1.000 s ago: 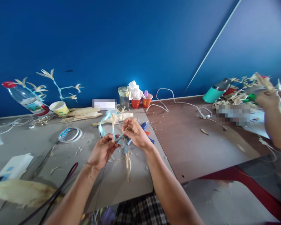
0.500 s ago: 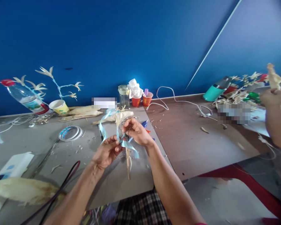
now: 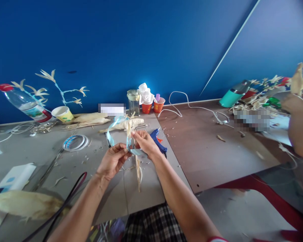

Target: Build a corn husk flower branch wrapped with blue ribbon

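My left hand (image 3: 115, 158) is closed, thumb and finger pinching the light blue ribbon (image 3: 110, 137) where it wraps a thin stem. My right hand (image 3: 145, 144) is closed in a pinch just above and to the right, on the same wrapped stem near a pale corn-husk flower (image 3: 128, 128). A strip of the ribbon stretches right beneath my right hand; another length loops up at the left. Below my hands lie thin dry sticks (image 3: 138, 174) on the table (image 3: 111, 198). Close to my right hand rests a blue glue gun (image 3: 156, 138).
Behind are dry husks (image 3: 91, 118), a lidded jar (image 3: 133, 102) and red paper cups (image 3: 159, 106). To the left stand a tilted bottle (image 3: 27, 106), a yellow cup (image 3: 62, 114) with a flower branch, and ribbon rolls (image 3: 75, 143). At far right, another person's hand (image 3: 296, 107) holds husk.
My right hand has shifted slightly down and nearer the stem. The ribbon end that hung down now runs sideways under it. More of the glue gun shows.
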A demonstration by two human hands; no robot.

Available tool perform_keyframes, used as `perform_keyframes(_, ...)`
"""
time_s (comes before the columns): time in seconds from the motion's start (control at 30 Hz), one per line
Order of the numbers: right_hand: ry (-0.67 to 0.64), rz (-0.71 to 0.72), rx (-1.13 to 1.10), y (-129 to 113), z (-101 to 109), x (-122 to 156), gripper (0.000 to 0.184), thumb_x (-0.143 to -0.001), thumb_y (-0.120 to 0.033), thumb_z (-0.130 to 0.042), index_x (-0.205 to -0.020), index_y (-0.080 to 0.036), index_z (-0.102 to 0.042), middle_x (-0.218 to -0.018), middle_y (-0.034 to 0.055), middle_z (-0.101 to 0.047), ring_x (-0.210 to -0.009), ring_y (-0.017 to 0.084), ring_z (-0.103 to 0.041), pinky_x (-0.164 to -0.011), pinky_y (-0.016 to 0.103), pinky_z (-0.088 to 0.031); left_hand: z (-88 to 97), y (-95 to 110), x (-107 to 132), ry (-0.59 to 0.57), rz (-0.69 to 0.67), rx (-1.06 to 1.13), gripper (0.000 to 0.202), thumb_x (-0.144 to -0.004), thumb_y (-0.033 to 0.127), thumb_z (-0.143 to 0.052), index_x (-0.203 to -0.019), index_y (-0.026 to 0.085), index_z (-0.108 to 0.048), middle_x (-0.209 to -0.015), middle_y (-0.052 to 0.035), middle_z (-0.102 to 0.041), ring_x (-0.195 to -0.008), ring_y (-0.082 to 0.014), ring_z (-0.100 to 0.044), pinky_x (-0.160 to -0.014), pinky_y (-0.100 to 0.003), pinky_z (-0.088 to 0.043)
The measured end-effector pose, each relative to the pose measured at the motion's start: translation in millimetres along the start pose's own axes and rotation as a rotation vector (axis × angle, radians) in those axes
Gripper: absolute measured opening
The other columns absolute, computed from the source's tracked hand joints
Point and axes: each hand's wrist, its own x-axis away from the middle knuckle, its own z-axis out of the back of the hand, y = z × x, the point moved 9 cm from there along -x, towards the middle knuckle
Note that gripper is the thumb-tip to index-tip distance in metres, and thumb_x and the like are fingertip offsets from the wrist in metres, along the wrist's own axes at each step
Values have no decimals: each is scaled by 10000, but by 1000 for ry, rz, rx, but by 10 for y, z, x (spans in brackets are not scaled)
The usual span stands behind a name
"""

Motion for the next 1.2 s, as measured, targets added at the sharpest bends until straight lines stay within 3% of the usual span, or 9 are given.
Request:
perform_keyframes(0.27,-91,-148,-83,124,-119,39,340,-638,-440,-728,-575,-151,-560,-475,-45,-506,-423,59,-393,-428,205,-294,-25,-43,-11,-33,30,3,121,-649,129,-772,-679,127,-655,-623,1,-623,-490,-42,-476,-535,-184,-407)
perform_keyframes(0.4,-125,-116,-129,101,-145,36,297,-654,-387,-714,-576,-148,-555,-466,-51,-480,-441,64,-405,-450,202,-310,-24,-69,-7,-36,69,50,119,-673,128,-758,-726,114,-652,-646,-7,-634,-468,-23,-453,-587,-193,-455)
perform_keyframes(0.53,-145,-23,-88,73,-127,9,247,-685,-364,-684,-643,-145,-576,-566,-21,-547,-532,88,-462,-517,213,-353,3,-95,0,-3,112,57,150,-647,100,-762,-726,109,-636,-665,-16,-640,-451,-21,-447,-583,-201,-483)
perform_keyframes(0.73,-188,151,104,-87,-111,38,198,-745,-320,-617,-672,-138,-593,-654,-6,-577,-638,114,-492,-623,236,-378,64,-172,10,43,197,59,142,-651,43,-720,-702,127,-616,-454,59,-481,-411,-39,-438,-624,-235,-541)
perform_keyframes(0.93,-300,160,52,-193,-180,107,185,-746,-309,-621,-712,-127,-632,-669,4,-583,-633,111,-484,-617,236,-372,40,-217,20,-4,241,116,86,-726,31,-632,-724,117,-630,-425,45,-455,-410,-53,-464,-644,-242,-559)
perform_keyframes(1.2,-342,170,6,-228,-202,129,153,-742,-276,-624,-769,-127,-642,-653,2,-585,-594,104,-485,-587,232,-373,56,-200,19,22,234,105,118,-687,42,-678,-763,112,-622,-542,35,-520,-415,-39,-454,-584,-249,-555)
